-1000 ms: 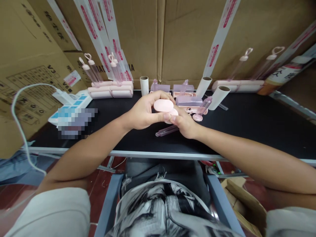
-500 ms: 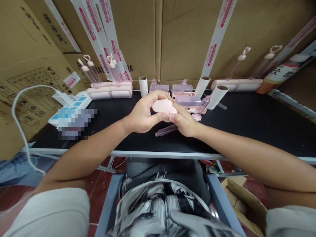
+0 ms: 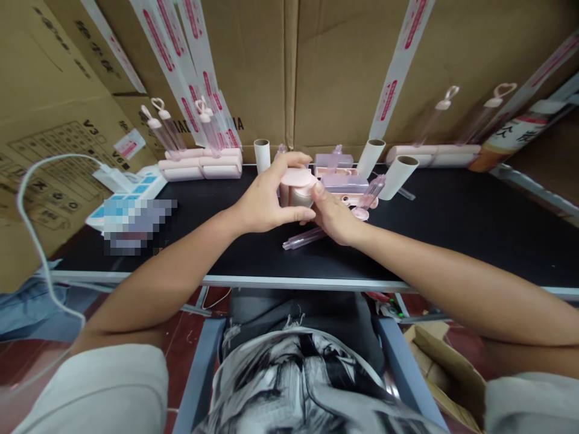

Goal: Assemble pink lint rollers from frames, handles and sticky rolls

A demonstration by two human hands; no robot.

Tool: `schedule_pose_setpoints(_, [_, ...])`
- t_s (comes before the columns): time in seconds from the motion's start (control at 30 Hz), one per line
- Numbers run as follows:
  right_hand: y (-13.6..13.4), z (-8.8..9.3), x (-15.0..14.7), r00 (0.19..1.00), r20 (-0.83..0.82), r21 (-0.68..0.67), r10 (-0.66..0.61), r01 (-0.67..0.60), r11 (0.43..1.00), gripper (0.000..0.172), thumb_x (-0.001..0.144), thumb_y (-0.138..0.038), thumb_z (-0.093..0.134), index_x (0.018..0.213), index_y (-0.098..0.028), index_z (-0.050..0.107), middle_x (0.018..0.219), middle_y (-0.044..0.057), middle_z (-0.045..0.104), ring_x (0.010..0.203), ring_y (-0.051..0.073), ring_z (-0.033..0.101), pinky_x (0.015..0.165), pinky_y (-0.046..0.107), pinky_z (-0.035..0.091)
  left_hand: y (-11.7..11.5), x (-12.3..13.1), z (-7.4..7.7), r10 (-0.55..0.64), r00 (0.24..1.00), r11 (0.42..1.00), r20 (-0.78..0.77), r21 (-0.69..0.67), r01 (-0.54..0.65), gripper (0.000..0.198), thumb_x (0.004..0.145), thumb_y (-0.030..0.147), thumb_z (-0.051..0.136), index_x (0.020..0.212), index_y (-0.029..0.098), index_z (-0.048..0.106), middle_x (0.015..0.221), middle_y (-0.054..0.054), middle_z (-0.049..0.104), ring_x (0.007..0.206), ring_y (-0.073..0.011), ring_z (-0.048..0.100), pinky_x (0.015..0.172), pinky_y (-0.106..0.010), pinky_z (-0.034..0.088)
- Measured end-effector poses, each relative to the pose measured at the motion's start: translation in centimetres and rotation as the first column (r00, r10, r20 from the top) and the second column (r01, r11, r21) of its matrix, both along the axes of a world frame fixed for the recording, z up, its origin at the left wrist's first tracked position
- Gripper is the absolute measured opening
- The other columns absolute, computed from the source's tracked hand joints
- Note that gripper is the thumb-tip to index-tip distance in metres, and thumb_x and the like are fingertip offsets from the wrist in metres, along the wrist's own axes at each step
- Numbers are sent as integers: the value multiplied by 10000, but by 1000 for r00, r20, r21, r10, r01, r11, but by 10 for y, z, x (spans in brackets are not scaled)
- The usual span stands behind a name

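Between my hands, above the table, is a pale pink case (image 3: 297,177) with rounded oval ends, turned end-up toward me. My left hand (image 3: 266,196) curves around its left side, the thumb stretched along the near side and the fingers behind. On the right side, my right hand (image 3: 337,217) grips the case with its thumb against it; its other fingers are mostly hidden. A clear purplish handle piece (image 3: 303,239) lies on the table just below my hands. Beyond my right hand are purplish transparent covers (image 3: 346,183) and pink parts (image 3: 360,213).
White paper rolls (image 3: 398,178) stand behind the parts. Pink cases with upright clear handles (image 3: 201,164) sit at the back left, and similar cases (image 3: 434,155) at the back right. A power strip (image 3: 129,196) with a white cable is left; a bottle (image 3: 515,135) leans right. Cardboard (image 3: 335,72) walls the back.
The pink case has tilted, so more of its side shows. My left thumb has moved off its top to the near side, and my right thumb has shifted up onto its right part.
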State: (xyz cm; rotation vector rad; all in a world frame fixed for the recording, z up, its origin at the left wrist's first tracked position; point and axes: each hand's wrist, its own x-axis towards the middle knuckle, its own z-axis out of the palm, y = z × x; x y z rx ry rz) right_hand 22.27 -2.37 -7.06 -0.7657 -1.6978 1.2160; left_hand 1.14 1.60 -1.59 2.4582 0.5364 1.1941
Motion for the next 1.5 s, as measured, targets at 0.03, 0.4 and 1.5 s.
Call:
schedule_pose_setpoints(0.03, [0, -1, 1, 1000, -10, -2, -27, 27, 1000, 848, 978, -978, 389, 1402, -303, 678, 1252, 101, 751, 1092, 285, 713, 770, 381, 645, 2, 1, -3, 8, 1000, 1000, 11, -5, -8, 1000, 686, 736, 969, 1478, 255, 593, 1377, -125, 686, 1315, -348, 681, 1162, -507, 542])
schedule_pose_setpoints(0.4, [-7, 13, -2, 998, 10, -20, -62, 62, 998, 755, 941, -944, 564, 1098, -225, 735, 950, 69, 729, 840, 207, 675, 602, 273, 591, 16, 0, -12, 0, 999, 1000, 45, -30, 2, 990, 706, 668, 977, 1506, 261, 558, 1297, -100, 695, 1213, -317, 717, 1106, -474, 570])
schedule_pose_setpoints(1.5, [-3, 16, -2, 999, -50, -145, -9, 2, 989, 738, 866, -940, 687, 1009, -216, 687, 857, 38, 703, 753, 173, 681, 581, 251, 606, 10, -1, 0, -24, 1000, 991, 19, -129, 26, 860, 787, 748, 890, 1402, 199, 647, 1353, -122, 738, 1244, -311, 727, 1123, -438, 567])
